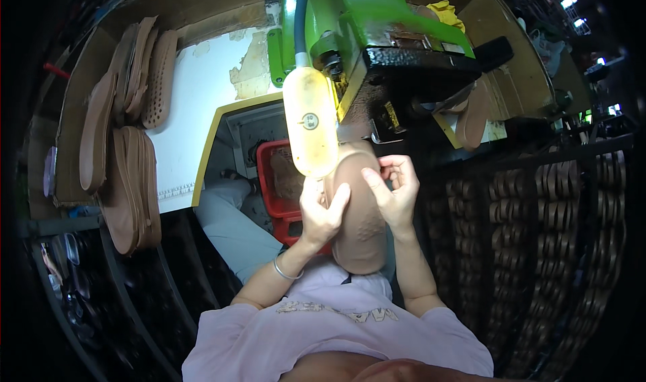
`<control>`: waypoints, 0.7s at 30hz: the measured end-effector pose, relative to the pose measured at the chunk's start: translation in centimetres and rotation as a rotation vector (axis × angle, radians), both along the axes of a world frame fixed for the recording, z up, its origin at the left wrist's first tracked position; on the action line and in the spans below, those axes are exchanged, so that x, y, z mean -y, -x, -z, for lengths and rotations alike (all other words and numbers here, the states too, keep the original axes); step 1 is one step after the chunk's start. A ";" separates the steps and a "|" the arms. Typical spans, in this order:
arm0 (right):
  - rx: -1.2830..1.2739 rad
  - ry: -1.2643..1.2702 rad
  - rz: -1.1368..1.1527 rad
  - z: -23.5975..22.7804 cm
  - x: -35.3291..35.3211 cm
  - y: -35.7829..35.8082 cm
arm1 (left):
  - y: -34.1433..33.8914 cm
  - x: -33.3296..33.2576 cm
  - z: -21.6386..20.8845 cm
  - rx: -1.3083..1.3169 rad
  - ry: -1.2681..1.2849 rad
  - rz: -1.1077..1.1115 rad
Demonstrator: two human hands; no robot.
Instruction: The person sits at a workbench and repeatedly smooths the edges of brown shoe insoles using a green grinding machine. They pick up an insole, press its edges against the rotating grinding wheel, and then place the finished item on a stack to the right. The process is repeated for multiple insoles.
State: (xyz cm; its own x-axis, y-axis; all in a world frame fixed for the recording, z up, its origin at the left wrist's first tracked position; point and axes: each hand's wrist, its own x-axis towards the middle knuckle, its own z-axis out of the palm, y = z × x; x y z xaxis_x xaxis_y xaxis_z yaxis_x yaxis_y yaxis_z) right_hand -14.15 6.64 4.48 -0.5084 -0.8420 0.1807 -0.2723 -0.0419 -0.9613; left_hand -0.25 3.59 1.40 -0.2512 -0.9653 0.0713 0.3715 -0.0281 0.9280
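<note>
Both my hands hold a brown shoe sole (360, 230) below the head of a green machine (377, 12). It points away from me, and its rounded near end reaches my shirt. My left hand (321, 210) grips the left edge, thumb on the upper face. My right hand (396, 190) pinches the right edge near the far end, fingers curled. A patch of small bumps shows on the sole's face. A glowing yellow lamp (309, 119) on a grey cable hangs just over the far end and hides part of it.
Brown soles (131, 187) stand stacked on the left of the white table (192, 86), beside a cardboard box wall. A red crate (269, 173) sits below the table cutout. At right, more soles (474, 116) lie by the machine, and racks (511, 214) hold rows of brown soles.
</note>
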 end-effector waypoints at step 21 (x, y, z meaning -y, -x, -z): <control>0.085 0.207 0.693 -7.5 -11.8 19.3 | 3.3 -4.6 3.0 0.414 -0.023 0.524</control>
State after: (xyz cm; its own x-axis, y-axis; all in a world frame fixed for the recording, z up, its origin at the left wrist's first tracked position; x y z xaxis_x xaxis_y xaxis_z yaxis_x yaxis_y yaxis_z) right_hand -33.47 18.48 11.98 -0.9318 -0.2743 0.2378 -0.2272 -0.0705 -0.9713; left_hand -3.58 8.20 -1.63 -0.6893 -0.7086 -0.1512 -0.0837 -0.1294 0.9881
